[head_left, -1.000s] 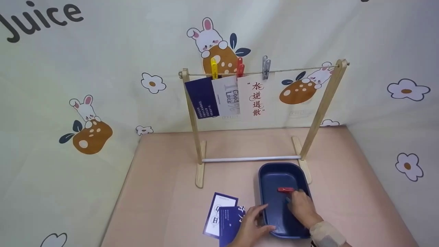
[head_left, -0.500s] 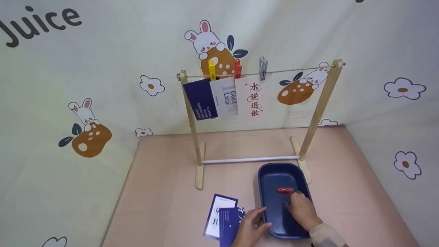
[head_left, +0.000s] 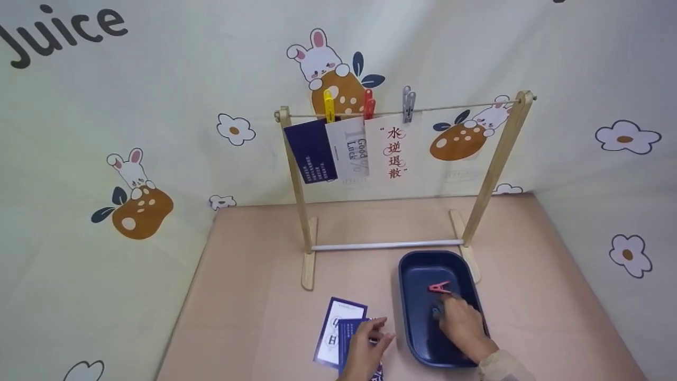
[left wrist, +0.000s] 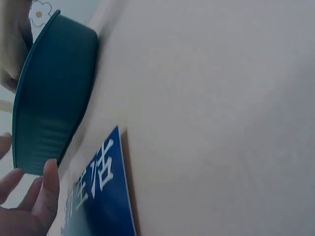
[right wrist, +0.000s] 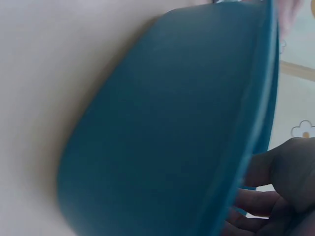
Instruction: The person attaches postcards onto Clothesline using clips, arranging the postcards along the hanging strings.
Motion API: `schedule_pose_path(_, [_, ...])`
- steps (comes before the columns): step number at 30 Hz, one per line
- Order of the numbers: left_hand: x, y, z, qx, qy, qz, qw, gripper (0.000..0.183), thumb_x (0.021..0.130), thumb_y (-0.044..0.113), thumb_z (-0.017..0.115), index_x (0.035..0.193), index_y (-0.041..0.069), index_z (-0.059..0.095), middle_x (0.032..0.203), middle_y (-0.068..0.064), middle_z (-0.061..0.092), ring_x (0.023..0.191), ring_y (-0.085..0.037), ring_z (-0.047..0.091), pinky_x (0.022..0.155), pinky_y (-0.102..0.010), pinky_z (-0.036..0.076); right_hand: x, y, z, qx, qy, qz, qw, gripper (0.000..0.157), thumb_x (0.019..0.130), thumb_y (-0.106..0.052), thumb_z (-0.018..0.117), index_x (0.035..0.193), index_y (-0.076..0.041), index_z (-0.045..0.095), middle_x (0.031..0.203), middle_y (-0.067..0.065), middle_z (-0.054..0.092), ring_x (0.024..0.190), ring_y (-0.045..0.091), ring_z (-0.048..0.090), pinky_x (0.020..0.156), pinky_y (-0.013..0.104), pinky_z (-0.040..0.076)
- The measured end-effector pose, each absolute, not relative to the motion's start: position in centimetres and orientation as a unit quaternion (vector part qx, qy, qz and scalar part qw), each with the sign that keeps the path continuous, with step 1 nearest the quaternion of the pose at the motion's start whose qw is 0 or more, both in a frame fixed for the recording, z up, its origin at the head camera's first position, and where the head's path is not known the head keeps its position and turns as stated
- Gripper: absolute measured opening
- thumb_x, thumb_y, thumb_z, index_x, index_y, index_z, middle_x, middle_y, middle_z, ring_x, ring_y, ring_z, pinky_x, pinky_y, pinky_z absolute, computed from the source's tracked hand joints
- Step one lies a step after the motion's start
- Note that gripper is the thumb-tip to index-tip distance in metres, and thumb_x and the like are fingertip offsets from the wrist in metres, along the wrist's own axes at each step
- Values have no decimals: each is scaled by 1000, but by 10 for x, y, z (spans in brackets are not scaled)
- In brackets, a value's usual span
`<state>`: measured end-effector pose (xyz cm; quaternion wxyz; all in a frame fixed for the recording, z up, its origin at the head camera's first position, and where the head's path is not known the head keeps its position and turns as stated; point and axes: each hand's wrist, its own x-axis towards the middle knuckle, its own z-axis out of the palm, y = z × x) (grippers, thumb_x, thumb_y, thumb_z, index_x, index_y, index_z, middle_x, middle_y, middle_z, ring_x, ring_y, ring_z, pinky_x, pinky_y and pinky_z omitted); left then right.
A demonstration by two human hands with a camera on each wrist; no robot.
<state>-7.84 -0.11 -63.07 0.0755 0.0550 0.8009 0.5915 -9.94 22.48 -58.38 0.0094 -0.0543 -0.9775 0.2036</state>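
Note:
My right hand reaches into the dark blue tray and pinches a small blue-grey clothespin at its fingertips. Just beyond those fingers a red clothespin lies on the tray floor. To the left of the tray, my left hand hovers over a blue card, its fingers loosely bent and holding nothing. That card overlaps a white card with a blue border on the table. In the right wrist view the tray wall hides most of what the fingers do.
Behind the tray stands a wooden rack with a string. Yellow, red and grey clothespins hold a navy card, a grey Good Luck card and a white card with red characters. Printed cloth walls enclose the pink table.
My left hand has let go of the tray's left rim and moved left over the blue card. The red clothespin in the tray has turned, and my right hand has shifted slightly left.

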Motion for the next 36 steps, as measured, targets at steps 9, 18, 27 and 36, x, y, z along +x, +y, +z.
schedule_pose_path(9, [-82, -15, -628, -27, 895, 445, -23, 29, 80, 9, 79, 107, 8, 69, 104, -7, 63, 95, -23, 61, 86, -38, 53, -95, 210, -565, -26, -971, 232, 49, 30, 74, -1, 79, 103, -2, 70, 98, 15, 73, 79, 36, 71, 62, 51, 55])
schedule_pose_path(18, [-85, -23, -622, -88, 936, 341, -32, 46, 73, 20, 87, 112, 6, 67, 111, -17, 57, 106, -34, 54, 92, -53, 46, -89, 194, -549, -11, -966, 246, 81, 28, 75, -4, 82, 101, -8, 72, 100, 10, 73, 86, 33, 72, 68, 51, 57])
schedule_pose_path(27, [-88, -33, -623, -127, 941, 313, 20, 86, 55, 22, 96, 128, -3, 58, 113, -24, 48, 108, -40, 51, 90, -56, 50, -81, 175, -537, 20, -963, 251, 100, 30, 75, -5, 83, 102, -11, 72, 94, 3, 70, 78, 24, 71, 64, 42, 57])
schedule_pose_path(36, [-96, -32, -621, -168, 925, 336, 51, 99, 51, 12, 96, 138, -2, 50, 110, -30, 52, 97, -45, 64, 83, -56, 57, -65, 160, -526, 57, -957, 272, 78, 30, 78, -6, 82, 106, -13, 72, 91, -3, 67, 78, 15, 68, 64, 30, 56])
